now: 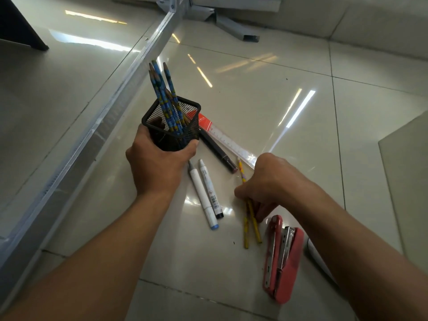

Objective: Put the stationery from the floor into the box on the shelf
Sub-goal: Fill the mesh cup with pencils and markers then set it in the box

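Early going: your left hand (157,167) grips a black mesh cup (172,126), lifted off the tiles, with a bunch of blue pencils (162,89) standing in it, points up. Your right hand (271,181) is curled down onto the floor (266,93), pinching yellow pencils (254,218); their lower ends lie on the tile just beside the stapler (289,262). How many it holds is hard to tell under the knuckles, perhaps two or three. Left to gather: two white markers (202,195) lying side by side between your hands, a dark pen (217,150) beyond them, a clear ruler (228,139) next to the pen and partly behind the cup, and the stapler, lying open near your right forearm. No box or shelf board is in view, so nothing reads as delivered yet. Surface is glossy pale tile, grout lines plain, strip lights reflected in streaks. A grey metal frame rail (120,98) runs diagonally along your left; a dark furniture edge sits top left.
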`<state>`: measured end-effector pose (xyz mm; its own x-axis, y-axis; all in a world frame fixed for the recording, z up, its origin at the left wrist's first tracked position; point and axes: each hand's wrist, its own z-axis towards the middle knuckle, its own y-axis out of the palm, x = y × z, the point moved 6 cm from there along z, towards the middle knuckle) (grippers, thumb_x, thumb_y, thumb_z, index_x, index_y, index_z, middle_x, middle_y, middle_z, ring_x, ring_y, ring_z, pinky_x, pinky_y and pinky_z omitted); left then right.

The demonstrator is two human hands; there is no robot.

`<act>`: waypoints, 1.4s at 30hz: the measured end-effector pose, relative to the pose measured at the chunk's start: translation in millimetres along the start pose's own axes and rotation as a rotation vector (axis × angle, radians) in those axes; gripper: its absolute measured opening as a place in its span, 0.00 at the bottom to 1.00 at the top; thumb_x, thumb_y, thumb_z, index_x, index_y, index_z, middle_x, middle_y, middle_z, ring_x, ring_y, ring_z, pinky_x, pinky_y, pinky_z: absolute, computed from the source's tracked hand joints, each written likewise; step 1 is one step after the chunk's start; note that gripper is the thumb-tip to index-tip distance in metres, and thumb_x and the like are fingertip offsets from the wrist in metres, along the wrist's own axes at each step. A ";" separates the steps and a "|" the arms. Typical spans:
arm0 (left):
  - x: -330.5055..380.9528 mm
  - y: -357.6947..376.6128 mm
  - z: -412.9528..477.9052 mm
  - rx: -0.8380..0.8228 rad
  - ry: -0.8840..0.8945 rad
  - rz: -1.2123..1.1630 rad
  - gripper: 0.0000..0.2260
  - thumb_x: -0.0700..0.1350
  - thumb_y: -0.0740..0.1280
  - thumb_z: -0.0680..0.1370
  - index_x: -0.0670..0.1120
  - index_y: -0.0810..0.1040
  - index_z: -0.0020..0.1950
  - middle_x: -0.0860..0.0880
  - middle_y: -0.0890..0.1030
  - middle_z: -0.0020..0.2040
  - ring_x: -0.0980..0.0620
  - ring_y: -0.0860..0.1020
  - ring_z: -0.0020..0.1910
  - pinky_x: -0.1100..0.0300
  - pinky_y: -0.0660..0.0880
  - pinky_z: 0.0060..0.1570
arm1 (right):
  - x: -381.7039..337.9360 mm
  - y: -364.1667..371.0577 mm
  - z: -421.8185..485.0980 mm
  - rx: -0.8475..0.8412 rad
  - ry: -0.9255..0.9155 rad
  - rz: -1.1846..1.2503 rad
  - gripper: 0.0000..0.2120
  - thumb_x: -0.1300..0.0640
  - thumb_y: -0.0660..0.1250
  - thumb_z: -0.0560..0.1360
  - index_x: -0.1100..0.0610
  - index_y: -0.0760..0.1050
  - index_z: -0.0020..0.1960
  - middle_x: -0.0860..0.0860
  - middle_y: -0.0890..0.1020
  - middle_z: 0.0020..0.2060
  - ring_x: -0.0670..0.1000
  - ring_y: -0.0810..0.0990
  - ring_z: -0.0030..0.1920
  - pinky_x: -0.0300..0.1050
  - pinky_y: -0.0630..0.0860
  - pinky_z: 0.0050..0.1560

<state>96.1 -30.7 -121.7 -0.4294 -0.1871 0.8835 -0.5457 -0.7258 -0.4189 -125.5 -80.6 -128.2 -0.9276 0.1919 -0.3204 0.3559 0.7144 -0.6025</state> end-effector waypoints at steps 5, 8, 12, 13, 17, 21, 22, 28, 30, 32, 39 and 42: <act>-2.0 1.3 0.5 -0.012 -0.010 -0.002 0.28 0.53 0.85 0.62 0.47 0.81 0.59 0.57 0.82 0.49 0.81 0.74 0.41 0.85 0.68 0.39 | -0.8 0.3 0.1 -0.047 0.014 0.027 0.12 0.54 0.74 0.72 0.62 0.78 0.38 0.55 0.85 0.26 0.52 0.87 0.26 0.37 0.78 0.26; -3.8 1.8 1.0 -0.012 -0.011 -0.009 0.29 0.53 0.85 0.62 0.47 0.81 0.59 0.57 0.82 0.49 0.81 0.75 0.43 0.84 0.68 0.39 | 8.6 -0.3 -9.4 -0.207 0.052 0.092 0.11 0.58 0.73 0.72 0.66 0.80 0.40 0.59 0.87 0.30 0.55 0.88 0.30 0.40 0.82 0.30; -5.7 1.5 1.4 -0.008 -0.012 -0.022 0.29 0.53 0.85 0.62 0.48 0.81 0.60 0.58 0.82 0.49 0.78 0.76 0.43 0.82 0.71 0.41 | 15.0 -12.0 -33.9 -0.338 -0.030 0.272 0.08 0.64 0.74 0.73 0.71 0.83 0.46 0.64 0.88 0.37 0.61 0.89 0.35 0.44 0.85 0.36; -5.7 1.4 1.5 -0.003 -0.012 -0.022 0.29 0.53 0.85 0.61 0.49 0.81 0.60 0.59 0.83 0.49 0.78 0.77 0.43 0.81 0.72 0.42 | 8.9 -22.2 -40.1 -0.316 -0.087 0.341 0.08 0.64 0.74 0.74 0.70 0.83 0.47 0.63 0.88 0.38 0.60 0.89 0.37 0.43 0.85 0.36; -5.6 1.9 1.0 -0.001 -0.023 -0.046 0.30 0.51 0.85 0.61 0.49 0.81 0.61 0.59 0.83 0.50 0.74 0.78 0.45 0.79 0.74 0.44 | -44.0 -95.9 -63.3 0.106 -0.517 0.635 0.12 0.60 0.76 0.70 0.68 0.83 0.47 0.63 0.88 0.38 0.60 0.89 0.39 0.48 0.87 0.41; -6.2 1.9 -0.1 -0.003 -0.036 -0.055 0.31 0.51 0.85 0.61 0.49 0.81 0.61 0.59 0.83 0.50 0.72 0.79 0.46 0.78 0.76 0.44 | -115.6 -133.3 -91.1 0.443 -1.037 0.551 0.09 0.61 0.74 0.77 0.66 0.81 0.53 0.59 0.87 0.39 0.53 0.90 0.38 0.46 0.87 0.40; -6.3 1.8 -0.1 -0.003 -0.041 -0.057 0.31 0.51 0.85 0.61 0.49 0.81 0.61 0.60 0.83 0.50 0.73 0.79 0.45 0.79 0.74 0.43 | -132.0 -132.8 -92.6 0.489 -1.107 0.492 0.09 0.61 0.73 0.78 0.65 0.81 0.55 0.57 0.87 0.40 0.51 0.89 0.38 0.44 0.86 0.40; -6.4 2.8 -1.2 -0.018 -0.070 -0.077 0.30 0.49 0.86 0.61 0.47 0.81 0.60 0.56 0.84 0.51 0.69 0.81 0.45 0.82 0.71 0.40 | -190.7 -90.0 -65.0 0.522 -1.128 0.130 0.08 0.58 0.73 0.78 0.62 0.83 0.54 0.52 0.87 0.43 0.44 0.88 0.38 0.40 0.85 0.44; -6.6 2.2 -1.1 -0.017 -0.070 -0.069 0.30 0.50 0.85 0.61 0.48 0.81 0.60 0.55 0.85 0.52 0.62 0.83 0.48 0.82 0.71 0.41 | -194.0 -73.8 -53.0 0.518 -1.073 0.023 0.07 0.56 0.75 0.77 0.59 0.85 0.52 0.50 0.87 0.43 0.43 0.87 0.39 0.40 0.85 0.46; -6.6 2.0 -0.4 -0.021 -0.065 -0.054 0.30 0.51 0.85 0.61 0.50 0.81 0.60 0.56 0.85 0.52 0.62 0.82 0.49 0.82 0.71 0.43 | -194.8 -61.5 -43.1 0.520 -1.013 -0.020 0.07 0.55 0.76 0.76 0.58 0.87 0.49 0.50 0.87 0.42 0.45 0.86 0.40 0.41 0.85 0.46; -5.4 1.9 1.8 -0.043 -0.051 -0.018 0.31 0.50 0.84 0.61 0.52 0.79 0.63 0.58 0.84 0.53 0.64 0.79 0.47 0.84 0.69 0.43 | -193.9 -31.8 -16.2 0.460 -0.737 -0.064 0.17 0.55 0.78 0.73 0.59 0.82 0.60 0.53 0.82 0.47 0.50 0.82 0.45 0.37 0.78 0.38; -3.8 2.4 2.5 -0.050 -0.024 0.011 0.32 0.51 0.84 0.62 0.50 0.79 0.64 0.56 0.84 0.55 0.64 0.78 0.48 0.85 0.67 0.44 | -193.0 -29.8 -13.4 0.448 -0.672 -0.024 0.21 0.55 0.79 0.73 0.60 0.81 0.62 0.53 0.82 0.48 0.51 0.83 0.46 0.38 0.78 0.41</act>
<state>98.3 -33.4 -125.6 -0.4187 -0.2107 0.8833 -0.5770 -0.6894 -0.4379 41.4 -130.0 -38.6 -0.7199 -0.3675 -0.5889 0.4807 0.3481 -0.8048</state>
